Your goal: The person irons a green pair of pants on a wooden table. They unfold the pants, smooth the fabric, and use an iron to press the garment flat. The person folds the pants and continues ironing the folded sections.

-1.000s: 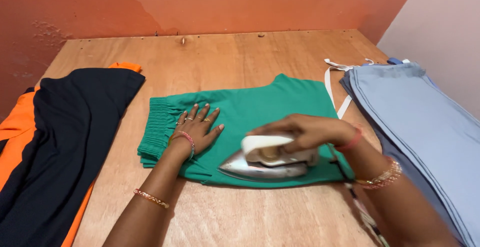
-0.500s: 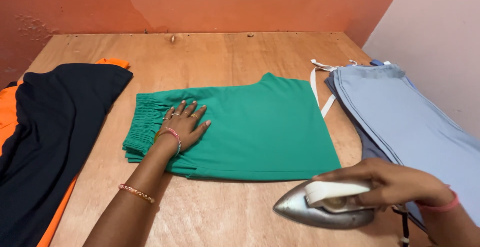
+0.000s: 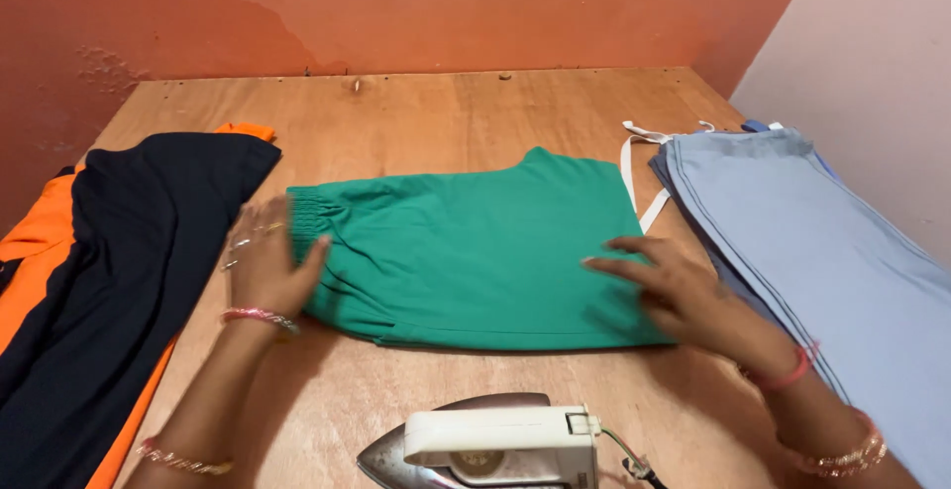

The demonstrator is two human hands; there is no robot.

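Note:
A folded green garment [image 3: 475, 241] with an elastic waistband lies in the middle of the wooden table [image 3: 436, 112]. My left hand [image 3: 267, 266] is at its left end by the waistband, fingers spread, thumb touching the cloth. My right hand [image 3: 674, 291] rests flat on the garment's right end, fingers apart. Neither hand grips anything. A metal iron with a cream handle [image 3: 475, 444] stands on the table near the front edge, between my arms, apart from both hands.
A dark navy and orange garment [image 3: 109, 261] lies at the left. A stack of light blue folded cloth [image 3: 822, 251] with white ties [image 3: 644, 167] lies at the right. An orange wall [image 3: 396, 13] rises behind the table.
My right hand has set the iron down at the front middle and moved onto the garment's right end. My left hand has slid left to the waistband edge.

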